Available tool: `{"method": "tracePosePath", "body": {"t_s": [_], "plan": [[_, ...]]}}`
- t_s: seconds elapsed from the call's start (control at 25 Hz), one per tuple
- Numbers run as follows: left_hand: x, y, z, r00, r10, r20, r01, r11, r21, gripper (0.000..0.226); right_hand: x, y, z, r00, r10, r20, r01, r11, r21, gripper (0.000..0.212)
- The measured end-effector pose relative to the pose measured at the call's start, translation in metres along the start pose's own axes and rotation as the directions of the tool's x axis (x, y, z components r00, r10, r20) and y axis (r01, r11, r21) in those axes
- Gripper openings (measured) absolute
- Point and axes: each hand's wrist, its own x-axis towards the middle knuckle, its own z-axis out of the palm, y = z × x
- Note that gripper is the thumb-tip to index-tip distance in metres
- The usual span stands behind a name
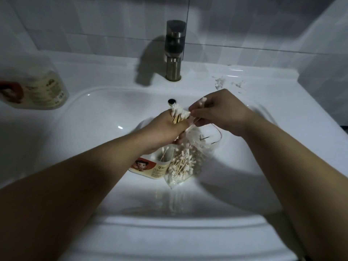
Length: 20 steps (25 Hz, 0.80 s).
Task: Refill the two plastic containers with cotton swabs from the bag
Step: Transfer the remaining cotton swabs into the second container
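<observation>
My left hand (165,129) grips a bundle of cotton swabs (178,114), white tips up, above the sink basin. My right hand (216,112) pinches several more swabs (202,100) just right of that bundle, fingertips touching it. Below the hands, a clear plastic bag (185,162) with many swabs lies in the basin. An open plastic container (150,166) with a cartoon label stands beside the bag's left, a few swabs in it, partly hidden by my left wrist. A second container (43,89) full of swabs lies on the counter at far left.
The white sink (105,117) has a dark drain overflow hole (171,101) and a metal faucet (174,51) behind it. Bits of white cotton fluff (220,82) lie on the counter at the back right. A thin dark wire loop (216,137) lies near the bag.
</observation>
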Motion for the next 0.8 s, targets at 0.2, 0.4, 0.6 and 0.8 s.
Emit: {"method": "tracePosePath", "body": {"t_s": [0.2, 0.4, 0.6, 0.8], "plan": [[0.0023, -0.0088, -0.0038, 0.999, -0.036, -0.018, 0.035, 0.998, -0.047, 0.01, -0.0025, -0.0001, 0.0046, 1.0, 0.012, 0.011, -0.014, 0.992, 0.129, 0.014], [0.0033, -0.0092, -0.0053, 0.997, -0.071, -0.034, 0.07, 0.997, -0.029, 0.009, -0.0025, -0.002, 0.0011, 1.0, -0.006, 0.019, 0.004, 0.996, 0.085, 0.009], [0.0016, -0.0068, -0.0054, 0.988, -0.155, 0.017, 0.155, 0.973, -0.172, 0.011, -0.0037, -0.003, 0.0022, 0.998, -0.016, 0.057, 0.014, 0.999, 0.033, 0.015], [0.004, -0.0081, -0.0074, 0.985, -0.163, 0.052, 0.17, 0.963, -0.208, 0.018, -0.0029, -0.0029, 0.0027, 0.999, -0.001, 0.04, 0.004, 0.998, -0.062, 0.016]]}}
